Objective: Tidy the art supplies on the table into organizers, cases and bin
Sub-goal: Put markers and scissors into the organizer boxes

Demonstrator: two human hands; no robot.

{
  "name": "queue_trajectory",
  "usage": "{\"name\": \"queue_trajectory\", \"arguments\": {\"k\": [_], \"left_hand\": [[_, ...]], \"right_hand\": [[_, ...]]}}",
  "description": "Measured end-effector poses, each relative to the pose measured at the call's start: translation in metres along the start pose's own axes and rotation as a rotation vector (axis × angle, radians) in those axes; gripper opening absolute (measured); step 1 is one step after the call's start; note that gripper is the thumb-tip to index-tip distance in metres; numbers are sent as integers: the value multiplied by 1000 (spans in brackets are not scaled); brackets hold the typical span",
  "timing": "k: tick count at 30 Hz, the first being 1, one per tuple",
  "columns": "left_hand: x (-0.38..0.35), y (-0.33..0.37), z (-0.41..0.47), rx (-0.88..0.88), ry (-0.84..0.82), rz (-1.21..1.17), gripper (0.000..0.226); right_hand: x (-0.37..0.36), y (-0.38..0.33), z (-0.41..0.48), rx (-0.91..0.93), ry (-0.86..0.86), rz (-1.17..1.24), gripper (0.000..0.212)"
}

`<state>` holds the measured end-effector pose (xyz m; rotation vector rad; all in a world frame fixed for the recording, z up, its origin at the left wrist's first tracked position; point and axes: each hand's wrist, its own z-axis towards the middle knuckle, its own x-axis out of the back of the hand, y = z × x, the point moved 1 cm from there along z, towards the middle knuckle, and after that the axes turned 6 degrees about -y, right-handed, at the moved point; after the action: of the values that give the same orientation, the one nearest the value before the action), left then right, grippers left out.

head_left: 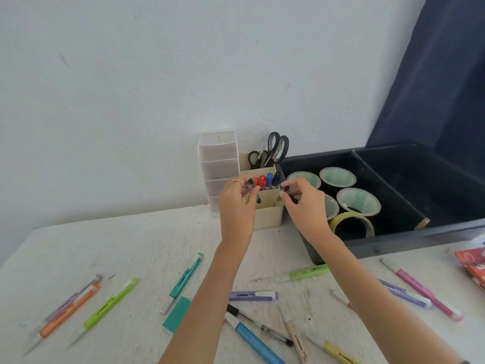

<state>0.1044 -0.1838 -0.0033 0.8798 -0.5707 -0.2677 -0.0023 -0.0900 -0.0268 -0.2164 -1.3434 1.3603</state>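
My left hand (pixel 236 203) pinches a thin black-capped pen (pixel 251 182) over the front compartment of the beige organizer (pixel 270 218). To the right of the organizer, my right hand (pixel 304 203) pinches another black-tipped pen (pixel 286 189) at the organizer's right edge. Red markers (pixel 259 181), a blue marker (pixel 269 178) and a black one (pixel 275 178) stand in its middle row. Black-handled scissors (pixel 278 145) stick out of the back row. Several highlighters and pens lie loose on the white table (pixel 131 245), among them a teal one (pixel 186 278) and a purple one (pixel 253 296).
A clear white drawer organizer (pixel 217 164) stands left of the beige one against the wall. A dark divided bin (pixel 393 241) on the right holds several tape rolls (pixel 358 200). A teal eraser (pixel 177 315) lies near my left forearm. A red packet (pixel 472 266) sits at the right edge.
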Motion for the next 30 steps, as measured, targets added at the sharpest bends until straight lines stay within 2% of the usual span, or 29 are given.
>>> {"name": "queue_trajectory", "arguments": {"k": [6, 11, 15, 18, 21, 25, 28, 30], "left_hand": [[-18, -10, 3, 15, -159, 74, 29], [-22, -14, -12, 10, -363, 54, 50], [-17, -13, -25, -33, -379, 107, 57], [-9, -5, -41, -27, -312, 121, 54], [2, -1, -63, 34, -245, 50, 47], [12, 0, -96, 172, -170, -25, 40], [18, 0, -119, 245, -121, -45, 36], [23, -2, -131, 278, -97, -41, 36]], "right_hand": [[-1, 3, -1, 6, -49, -164, 23], [3, -4, -21, 183, -63, -294, 31], [8, -12, -45, 308, 99, -279, 25], [10, -16, -65, 350, 123, -237, 23], [11, -15, -90, 343, 27, -194, 18], [10, -12, -128, 313, -261, -261, 13], [5, -10, -155, 297, -419, -275, 19], [1, -7, -171, 255, -503, -376, 27]]}}
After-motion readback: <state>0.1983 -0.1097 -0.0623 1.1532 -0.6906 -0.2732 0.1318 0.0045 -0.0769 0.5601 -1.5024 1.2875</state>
